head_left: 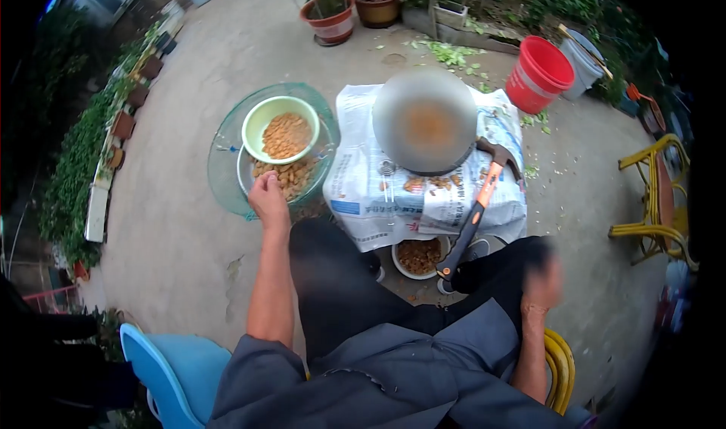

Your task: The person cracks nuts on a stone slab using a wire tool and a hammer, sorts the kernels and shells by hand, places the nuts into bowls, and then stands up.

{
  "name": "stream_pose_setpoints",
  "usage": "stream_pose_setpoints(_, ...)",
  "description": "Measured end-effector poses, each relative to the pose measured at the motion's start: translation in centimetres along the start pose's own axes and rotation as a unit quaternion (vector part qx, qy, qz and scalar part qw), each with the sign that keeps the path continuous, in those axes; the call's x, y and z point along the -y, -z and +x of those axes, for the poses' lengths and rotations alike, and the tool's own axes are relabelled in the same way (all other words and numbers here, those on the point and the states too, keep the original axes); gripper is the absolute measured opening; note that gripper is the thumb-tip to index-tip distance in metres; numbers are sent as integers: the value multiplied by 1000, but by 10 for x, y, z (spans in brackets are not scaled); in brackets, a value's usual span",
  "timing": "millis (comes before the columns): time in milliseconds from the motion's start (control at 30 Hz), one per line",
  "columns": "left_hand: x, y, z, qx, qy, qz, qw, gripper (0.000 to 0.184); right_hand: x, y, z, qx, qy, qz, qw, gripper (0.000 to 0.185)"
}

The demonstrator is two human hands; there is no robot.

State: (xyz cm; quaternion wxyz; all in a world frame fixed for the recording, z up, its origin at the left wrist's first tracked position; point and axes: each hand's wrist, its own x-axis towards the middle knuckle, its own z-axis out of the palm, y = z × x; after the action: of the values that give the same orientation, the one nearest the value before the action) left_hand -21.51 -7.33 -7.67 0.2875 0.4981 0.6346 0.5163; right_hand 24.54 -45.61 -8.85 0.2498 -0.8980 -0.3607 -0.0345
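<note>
My left hand point(268, 198) is at the near edge of a pale basin point(243, 173) of brown nut-like pieces point(291, 178), its fingertips pressed together. Anything between them is too small to make out. A light green bowl point(248, 138) of lighter tan kernels point(284, 136) rests over the far part of that basin. Both sit inside a green mesh-like round holder point(221, 173). My right hand point(543, 284) is by my right knee, smeared by blur, so its fingers cannot be read.
A newspaper-covered stand point(355, 149) bears a blurred round pot point(386, 145), scattered brown bits point(435, 182) and a claw hammer point(484, 195), its handle overhanging the near edge. Below is a bowl point(398, 263) of brown pieces. A red bucket point(538, 74) and yellow chair point(654, 202) stand right.
</note>
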Motion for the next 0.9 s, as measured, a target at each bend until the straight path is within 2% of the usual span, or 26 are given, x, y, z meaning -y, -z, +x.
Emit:
stream_pose_setpoints(67,31,30,40,36,-74,221,972,24,2,1,-1,5,-4,16,1000,49)
stream_pose_setpoints(100,39,37,56,107,-76,316,940,28,4,0,-1,7,-8,23,1000,48)
stream_pose_setpoints(167,50,39,85,249,-74,484,836,39,8,-3,0,7,-17,29,999,47)
stream_pose_setpoints(267,58,21,106,319,-18,535,782,71,5,-7,1,13,-15,12,1000,46)
stream_pose_setpoints(367,129,2,134,288,34,464,837,109,13,-6,5,16,-26,-7,1000,46)
stream_pose_setpoints(467,103,-25,112,277,132,544,781,124,19,-5,7,12,-14,-42,999,46)
stream_pose_setpoints(500,100,-27,98,243,91,544,798,124,26,-4,8,16,-20,-56,998,46)
stream_pose_setpoints(600,74,-27,84,232,107,518,816,115,28,-5,8,19,-20,-45,999,47)
stream_pose_setpoints(700,92,-25,84,221,67,478,848,95,29,-6,8,15,-13,-48,999,46)
stream_pose_setpoints(800,100,-25,89,211,112,464,853,76,26,-4,8,20,-12,-79,997,43)
stream_pose_setpoints(900,131,-18,105,152,94,423,888,61,30,4,5,34,-9,-104,994,43)
